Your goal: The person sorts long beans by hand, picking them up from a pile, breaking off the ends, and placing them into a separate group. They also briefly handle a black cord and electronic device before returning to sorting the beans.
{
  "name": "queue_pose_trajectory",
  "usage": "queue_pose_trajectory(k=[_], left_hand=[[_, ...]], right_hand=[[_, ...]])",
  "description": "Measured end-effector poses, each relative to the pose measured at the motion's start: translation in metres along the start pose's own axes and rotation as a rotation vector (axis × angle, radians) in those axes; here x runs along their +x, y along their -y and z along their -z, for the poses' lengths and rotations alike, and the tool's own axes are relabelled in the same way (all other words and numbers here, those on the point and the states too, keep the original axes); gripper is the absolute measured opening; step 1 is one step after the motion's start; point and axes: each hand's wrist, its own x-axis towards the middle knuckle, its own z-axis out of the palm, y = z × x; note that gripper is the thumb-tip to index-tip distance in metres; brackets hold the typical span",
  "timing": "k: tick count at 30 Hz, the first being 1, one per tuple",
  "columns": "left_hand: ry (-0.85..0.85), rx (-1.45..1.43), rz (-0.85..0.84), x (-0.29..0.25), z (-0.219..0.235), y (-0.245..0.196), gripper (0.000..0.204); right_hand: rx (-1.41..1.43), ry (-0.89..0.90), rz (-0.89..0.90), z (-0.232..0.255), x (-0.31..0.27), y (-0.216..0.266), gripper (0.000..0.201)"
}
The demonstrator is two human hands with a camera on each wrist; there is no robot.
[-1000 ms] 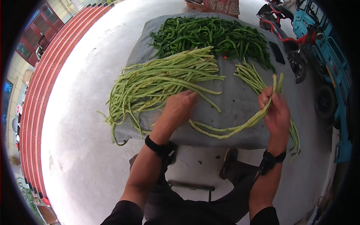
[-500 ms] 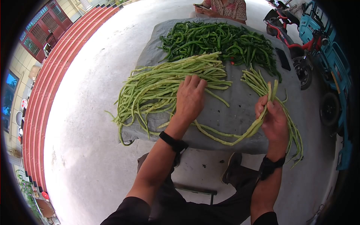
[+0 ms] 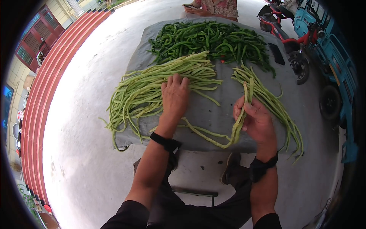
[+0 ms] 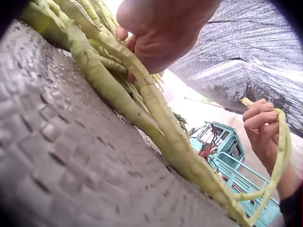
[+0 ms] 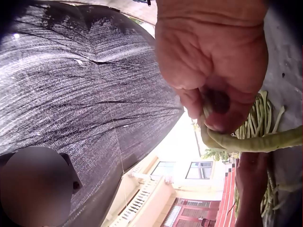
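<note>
We see the right hand (image 3: 260,118) with its fingers (image 3: 237,107) curled around a few long beans (image 3: 236,129), above the grey bench (image 3: 215,114). The left hand (image 3: 176,94) is over the bean pile (image 3: 139,89), fingers bent; whether they pinch something, we cannot tell.

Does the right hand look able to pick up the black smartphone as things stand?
Probably not without first letting go: the right hand grips long beans, and another long-bean bundle lies between it and the black smartphone.
</note>
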Motion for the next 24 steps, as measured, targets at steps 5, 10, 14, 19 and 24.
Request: queue_pose_trajectory(k=[5, 10, 14, 19, 24], left_hand=[[-0.002, -0.001, 0.007, 0.002, 0.001, 0.004, 0.030], [-0.013, -0.033, 0.011, 0.006, 0.005, 0.010, 0.025], [-0.077, -0.170, 0.071, 0.011, 0.023, 0.005, 0.019], [-0.066, -0.573, 0.110, 0.016, 0.053, -0.013, 0.017], [0.078, -0.769, 0.004, 0.007, 0.070, -0.039, 0.018]], right_hand=[[-0.004, -0.016, -0.044, -0.002, 0.001, -0.006, 0.023], [-0.004, -0.050, -0.102, -0.006, 0.004, -0.015, 0.022], [-0.019, -0.109, -0.110, -0.011, 0.009, -0.025, 0.020], [0.021, -0.187, -0.031, -0.013, 0.015, -0.036, 0.018], [0.091, -0.322, 0.096, -0.016, 0.019, -0.040, 0.017]])
